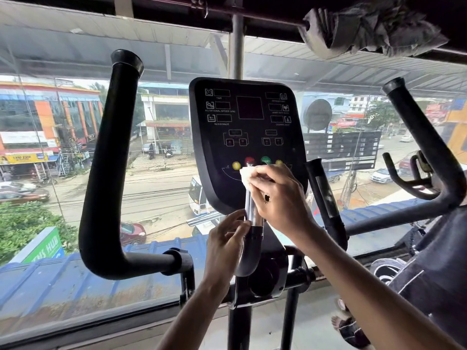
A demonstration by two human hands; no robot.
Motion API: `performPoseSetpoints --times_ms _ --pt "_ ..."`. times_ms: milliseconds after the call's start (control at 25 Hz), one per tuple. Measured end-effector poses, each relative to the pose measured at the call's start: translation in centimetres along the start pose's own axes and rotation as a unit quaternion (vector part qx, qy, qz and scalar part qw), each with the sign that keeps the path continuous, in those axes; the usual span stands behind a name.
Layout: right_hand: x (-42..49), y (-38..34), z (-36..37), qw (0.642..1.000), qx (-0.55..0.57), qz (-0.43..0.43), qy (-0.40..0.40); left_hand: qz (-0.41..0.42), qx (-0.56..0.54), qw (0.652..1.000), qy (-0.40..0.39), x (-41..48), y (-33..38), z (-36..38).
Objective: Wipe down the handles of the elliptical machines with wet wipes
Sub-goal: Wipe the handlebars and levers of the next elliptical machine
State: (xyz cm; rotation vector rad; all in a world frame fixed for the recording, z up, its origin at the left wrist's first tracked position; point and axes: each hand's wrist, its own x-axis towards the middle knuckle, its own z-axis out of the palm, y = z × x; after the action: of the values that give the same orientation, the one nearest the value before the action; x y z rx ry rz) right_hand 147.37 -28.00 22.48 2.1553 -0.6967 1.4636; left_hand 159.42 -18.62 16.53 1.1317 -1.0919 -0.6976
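Head view: right hand [278,195] is clasping wet wipe [244,174] round chrome handle [252,213], left hand [226,243] pinching it below; black handle [106,160] apparently pending.

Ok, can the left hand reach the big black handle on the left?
Probably yes. The left hand holds the chrome grip low down, and only open air lies between it and the black handle. It would have to let go first, and the wipe is in the right hand.
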Motion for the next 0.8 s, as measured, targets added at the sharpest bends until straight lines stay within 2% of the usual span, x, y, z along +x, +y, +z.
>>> performPoseSetpoints --times_ms 120,200,280,360,440,600,720,800 --pt "1.9 1.4 -0.4 0.995 0.02 0.061 0.074 -0.003 -0.002 1.0 0.001 0.0 -0.1 0.0" --pt "3.4 2.4 -0.3 0.993 0.041 0.093 0.068 -0.002 -0.002 1.0 0.0 0.0 -0.2 -0.1" --pt "4.5 2.9 0.0 0.987 0.097 0.121 -0.035 -0.003 -0.004 1.0 0.002 0.1 -0.3 -0.1" --pt "5.6 3.2 -0.3 0.955 0.162 0.171 -0.181 -0.003 -0.008 1.0 0.002 0.0 -0.3 -0.1" --pt "6.2 3.4 -0.6 0.936 0.159 0.18 -0.256 -0.004 -0.012 1.0 0.001 0.0 -0.4 -0.1" --pt "6.0 3.5 -1.1 0.971 0.115 0.131 -0.162 0.0 -0.008 1.0 -0.012 0.0 -0.3 -0.4" --pt "5.9 3.4 -0.9 0.966 0.119 0.136 -0.183 0.002 -0.007 1.0 -0.01 0.1 -0.4 -0.4" --pt "5.4 3.3 -1.0 0.973 0.116 0.105 -0.169 0.003 -0.007 1.0 -0.009 0.1 -0.6 -0.4"
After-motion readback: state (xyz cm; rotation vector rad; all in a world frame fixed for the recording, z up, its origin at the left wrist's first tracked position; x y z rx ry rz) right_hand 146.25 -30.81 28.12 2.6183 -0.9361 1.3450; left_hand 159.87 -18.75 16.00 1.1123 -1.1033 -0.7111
